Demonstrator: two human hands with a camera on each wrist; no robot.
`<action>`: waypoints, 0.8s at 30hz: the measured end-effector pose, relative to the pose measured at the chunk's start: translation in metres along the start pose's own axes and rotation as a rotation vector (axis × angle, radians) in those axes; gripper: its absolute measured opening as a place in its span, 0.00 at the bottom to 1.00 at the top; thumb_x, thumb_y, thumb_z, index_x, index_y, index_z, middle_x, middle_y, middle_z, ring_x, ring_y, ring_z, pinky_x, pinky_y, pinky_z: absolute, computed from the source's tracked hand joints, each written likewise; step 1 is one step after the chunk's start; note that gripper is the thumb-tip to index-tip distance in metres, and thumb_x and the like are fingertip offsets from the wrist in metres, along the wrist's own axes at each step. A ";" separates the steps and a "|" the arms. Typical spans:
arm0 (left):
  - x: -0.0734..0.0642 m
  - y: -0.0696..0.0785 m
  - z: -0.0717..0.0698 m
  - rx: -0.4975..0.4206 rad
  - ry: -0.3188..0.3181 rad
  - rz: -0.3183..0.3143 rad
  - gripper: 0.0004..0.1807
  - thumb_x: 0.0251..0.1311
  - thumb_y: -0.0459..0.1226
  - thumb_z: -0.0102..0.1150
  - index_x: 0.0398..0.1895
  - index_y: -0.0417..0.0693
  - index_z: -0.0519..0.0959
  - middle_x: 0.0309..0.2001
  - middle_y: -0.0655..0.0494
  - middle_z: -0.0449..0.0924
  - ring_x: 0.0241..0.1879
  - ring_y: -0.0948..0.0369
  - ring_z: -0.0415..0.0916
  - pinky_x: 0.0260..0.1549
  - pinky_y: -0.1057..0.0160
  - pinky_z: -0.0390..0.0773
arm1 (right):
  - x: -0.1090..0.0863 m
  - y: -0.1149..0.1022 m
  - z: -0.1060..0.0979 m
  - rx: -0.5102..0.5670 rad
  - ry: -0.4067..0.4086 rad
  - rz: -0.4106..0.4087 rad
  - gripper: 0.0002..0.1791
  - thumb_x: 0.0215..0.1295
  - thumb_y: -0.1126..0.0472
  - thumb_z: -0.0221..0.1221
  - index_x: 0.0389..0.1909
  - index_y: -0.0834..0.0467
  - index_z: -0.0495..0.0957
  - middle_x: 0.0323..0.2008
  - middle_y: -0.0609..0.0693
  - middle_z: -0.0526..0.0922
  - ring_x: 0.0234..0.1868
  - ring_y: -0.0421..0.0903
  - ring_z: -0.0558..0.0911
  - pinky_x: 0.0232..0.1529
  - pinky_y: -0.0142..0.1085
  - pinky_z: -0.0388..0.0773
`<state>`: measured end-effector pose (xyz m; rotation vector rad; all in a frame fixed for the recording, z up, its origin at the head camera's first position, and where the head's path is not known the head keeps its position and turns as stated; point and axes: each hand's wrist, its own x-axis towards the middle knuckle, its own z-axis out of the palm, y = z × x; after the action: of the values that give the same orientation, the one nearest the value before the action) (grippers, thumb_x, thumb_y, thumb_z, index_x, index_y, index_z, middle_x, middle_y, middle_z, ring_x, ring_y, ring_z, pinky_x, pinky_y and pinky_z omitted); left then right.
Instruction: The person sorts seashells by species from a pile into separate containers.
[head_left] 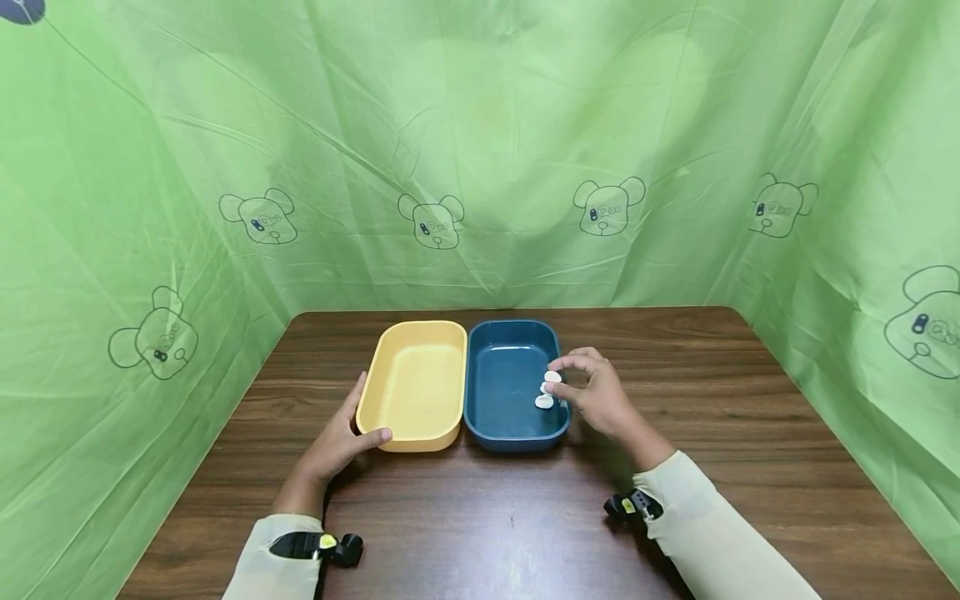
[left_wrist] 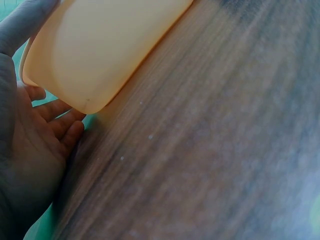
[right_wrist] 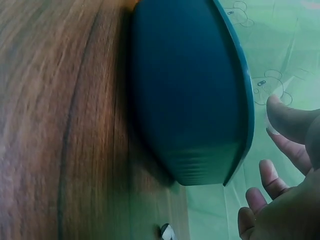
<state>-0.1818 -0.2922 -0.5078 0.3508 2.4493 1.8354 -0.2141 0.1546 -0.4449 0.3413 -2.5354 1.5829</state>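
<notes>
My left hand grips the near left corner of a yellow plastic bin, its thumb over the rim and its fingers along the outer side. In the left wrist view, those fingers lie against the bin's wall. Over the right side of a dark blue bin, my right hand pinches a small white round piece between thumb and forefinger. More small white pieces show in the blue bin just below it. The right wrist view has the white piece partly hidden by the thumb.
The two bins stand side by side on a dark wood-grain table. Green curtain with bear-head drawings surrounds the table at the back and both sides. Black straps with small cameras sit on both wrists.
</notes>
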 end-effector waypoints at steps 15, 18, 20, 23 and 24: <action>0.000 0.000 0.001 -0.016 -0.002 0.002 0.66 0.63 0.33 0.76 0.92 0.52 0.36 0.89 0.35 0.44 0.64 0.76 0.72 0.61 0.80 0.70 | -0.005 0.000 -0.006 -0.009 0.007 -0.002 0.21 0.62 0.67 0.78 0.56 0.63 0.87 0.62 0.63 0.80 0.69 0.62 0.75 0.71 0.56 0.66; 0.000 -0.001 0.001 -0.015 -0.005 0.003 0.66 0.63 0.33 0.76 0.92 0.52 0.36 0.89 0.35 0.44 0.64 0.76 0.72 0.62 0.80 0.70 | -0.006 0.004 -0.013 -0.029 0.021 -0.002 0.22 0.62 0.66 0.78 0.56 0.63 0.87 0.62 0.62 0.81 0.68 0.60 0.76 0.71 0.53 0.67; 0.000 -0.001 0.001 -0.009 -0.003 0.003 0.67 0.62 0.33 0.76 0.92 0.52 0.36 0.89 0.35 0.44 0.65 0.76 0.71 0.62 0.80 0.69 | -0.007 0.008 -0.018 -0.047 0.028 0.000 0.22 0.62 0.65 0.79 0.56 0.63 0.87 0.61 0.62 0.81 0.66 0.58 0.77 0.67 0.46 0.71; 0.000 -0.001 0.001 0.004 0.003 0.002 0.67 0.62 0.34 0.77 0.92 0.52 0.37 0.89 0.36 0.44 0.65 0.76 0.70 0.62 0.81 0.68 | -0.008 0.016 -0.028 -0.067 0.042 0.006 0.23 0.63 0.64 0.78 0.57 0.64 0.87 0.61 0.62 0.82 0.61 0.54 0.77 0.56 0.32 0.73; 0.000 -0.001 0.001 0.007 0.004 0.001 0.67 0.62 0.34 0.77 0.92 0.52 0.37 0.89 0.36 0.43 0.66 0.76 0.70 0.62 0.81 0.68 | -0.009 0.018 -0.032 -0.070 0.042 0.010 0.23 0.63 0.63 0.78 0.58 0.64 0.86 0.61 0.62 0.82 0.59 0.52 0.77 0.52 0.29 0.73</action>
<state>-0.1814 -0.2920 -0.5094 0.3493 2.4589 1.8306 -0.2098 0.1918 -0.4488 0.2849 -2.5570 1.4839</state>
